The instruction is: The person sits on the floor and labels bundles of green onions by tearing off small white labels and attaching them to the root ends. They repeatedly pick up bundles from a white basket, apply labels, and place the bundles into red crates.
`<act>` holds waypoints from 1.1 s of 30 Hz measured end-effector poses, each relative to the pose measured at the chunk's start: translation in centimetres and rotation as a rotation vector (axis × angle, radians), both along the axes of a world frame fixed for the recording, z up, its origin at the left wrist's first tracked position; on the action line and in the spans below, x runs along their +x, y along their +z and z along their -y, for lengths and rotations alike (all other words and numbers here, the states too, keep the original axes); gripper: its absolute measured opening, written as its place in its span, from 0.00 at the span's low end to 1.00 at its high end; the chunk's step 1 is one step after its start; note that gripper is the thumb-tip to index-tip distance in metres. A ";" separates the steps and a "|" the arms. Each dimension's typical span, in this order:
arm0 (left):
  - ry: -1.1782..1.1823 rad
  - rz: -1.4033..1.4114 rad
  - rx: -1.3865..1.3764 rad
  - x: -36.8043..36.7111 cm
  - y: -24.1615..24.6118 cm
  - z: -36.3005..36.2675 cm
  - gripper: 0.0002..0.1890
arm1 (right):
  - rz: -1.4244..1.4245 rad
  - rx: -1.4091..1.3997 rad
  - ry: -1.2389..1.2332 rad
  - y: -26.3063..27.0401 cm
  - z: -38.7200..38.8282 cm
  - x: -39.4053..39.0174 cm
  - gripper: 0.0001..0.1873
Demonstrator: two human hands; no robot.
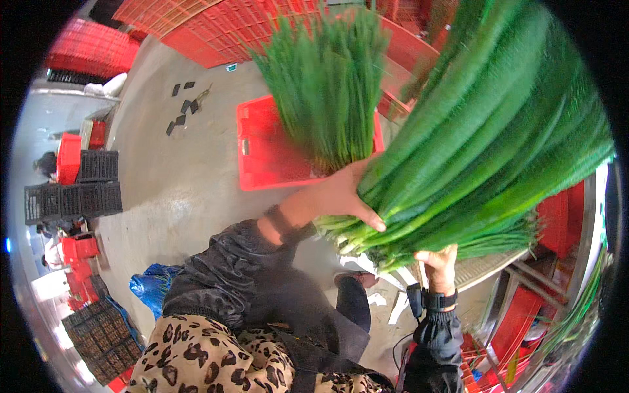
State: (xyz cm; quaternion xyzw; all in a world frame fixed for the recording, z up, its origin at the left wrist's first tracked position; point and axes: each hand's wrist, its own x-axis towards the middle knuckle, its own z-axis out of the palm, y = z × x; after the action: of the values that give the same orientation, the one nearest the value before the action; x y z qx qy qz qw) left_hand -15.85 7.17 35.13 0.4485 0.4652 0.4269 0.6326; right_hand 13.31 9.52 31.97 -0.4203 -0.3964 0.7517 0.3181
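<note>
A large bunch of green onions fills the right side of the view, its pale root ends pointing toward me. My left hand grips the bunch near its base, with the thumb across the stalks. From the right, my right hand holds the lower side; its fingers are mostly hidden. Under the bunch, more green onions lie on a woven-looking surface. Beyond my left hand, a red plastic crate contains an upright bundle of green onions.
Red crates are stacked along the far side. Small dark pieces lie on the concrete floor. At left are black crates and a blue plastic bag. A metal frame stands at right.
</note>
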 end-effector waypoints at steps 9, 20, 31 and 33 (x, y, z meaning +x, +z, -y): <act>0.358 -0.247 -0.052 -23.1 -4.9 1.5 0.63 | 0.106 0.284 0.217 -4.0 -3.2 -26.7 0.42; 0.803 -0.369 -0.332 -37.1 -29.3 5.9 0.41 | 0.121 0.124 0.388 -19.3 -3.3 -43.6 0.53; 0.155 -0.350 -0.943 -22.1 -30.6 16.2 0.04 | 0.287 -0.182 0.419 -19.4 7.3 -17.7 0.30; 0.102 -0.304 -0.908 -15.1 -28.1 15.0 0.05 | 0.387 -0.225 0.271 -19.0 9.7 -8.7 0.26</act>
State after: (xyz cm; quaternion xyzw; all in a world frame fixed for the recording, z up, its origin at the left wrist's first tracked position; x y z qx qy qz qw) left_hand -30.96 -7.85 7.06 0.1609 0.7133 0.1407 0.6674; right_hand 4.60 -0.22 12.94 -0.5321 -0.4165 0.7324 0.0838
